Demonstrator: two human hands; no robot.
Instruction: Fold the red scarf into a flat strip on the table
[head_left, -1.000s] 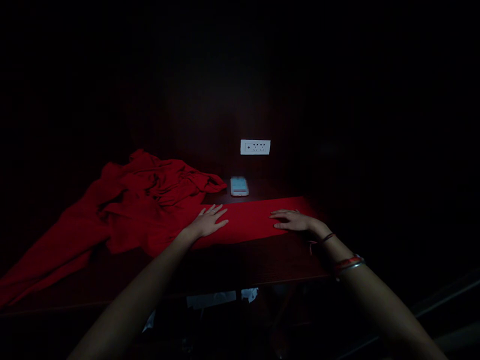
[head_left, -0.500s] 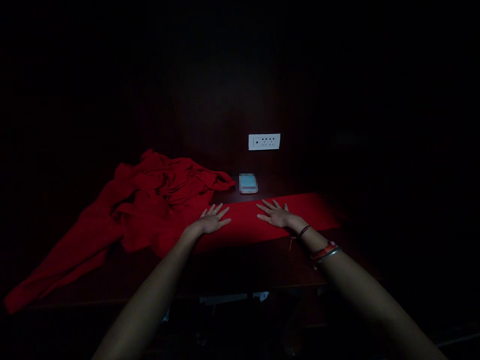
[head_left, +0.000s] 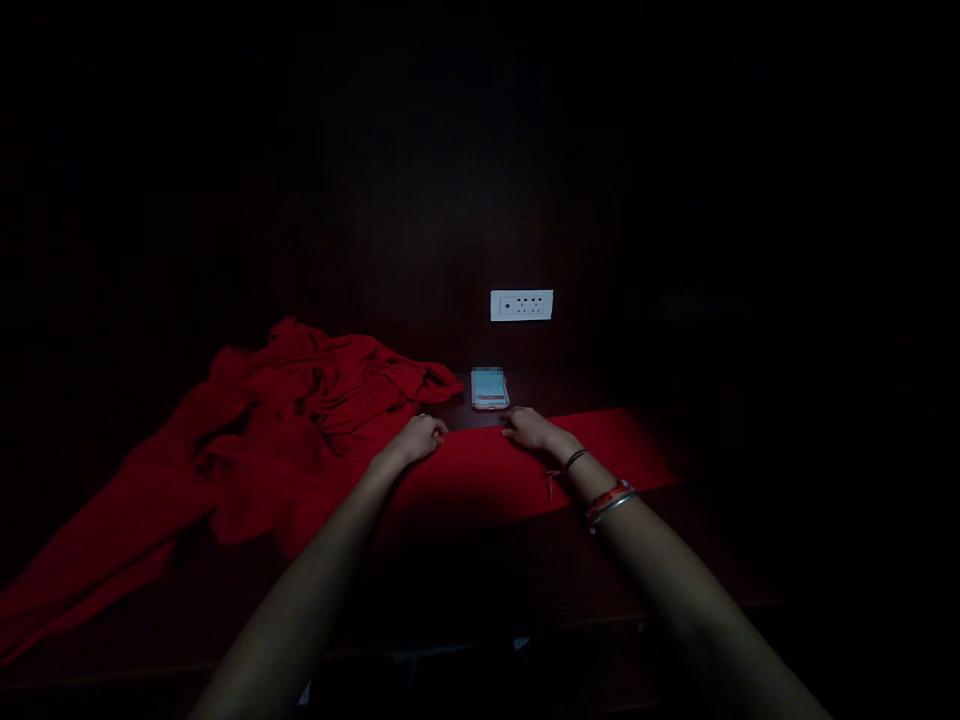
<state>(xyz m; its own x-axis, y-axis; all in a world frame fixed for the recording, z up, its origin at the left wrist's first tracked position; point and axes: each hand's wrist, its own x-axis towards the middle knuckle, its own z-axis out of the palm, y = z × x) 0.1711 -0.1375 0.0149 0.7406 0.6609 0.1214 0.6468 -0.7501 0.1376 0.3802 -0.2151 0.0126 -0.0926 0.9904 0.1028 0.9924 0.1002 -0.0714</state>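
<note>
A long flat strip of red cloth (head_left: 472,475) lies across the dark table, and its left part runs into a crumpled red heap (head_left: 322,385). My left hand (head_left: 421,437) is closed at the strip's far edge, near the heap, with the fingertips curled down over the cloth. To its right, my right hand (head_left: 531,429) pinches the same far edge, its fingers bent. A cord and bangles circle my right wrist. How much cloth is between the fingers is hidden.
Just beyond the strip a phone (head_left: 490,389) with a lit screen lies on the table. A white socket plate (head_left: 521,305) is fixed to the wall behind. The table's front edge (head_left: 150,672) crosses below, with pale things beneath; the surroundings are very dark.
Both hands were flat with fingers spread on the strip; now they are curled at its far edge. My right hand has shifted left. The whole view has tilted slightly upward.
</note>
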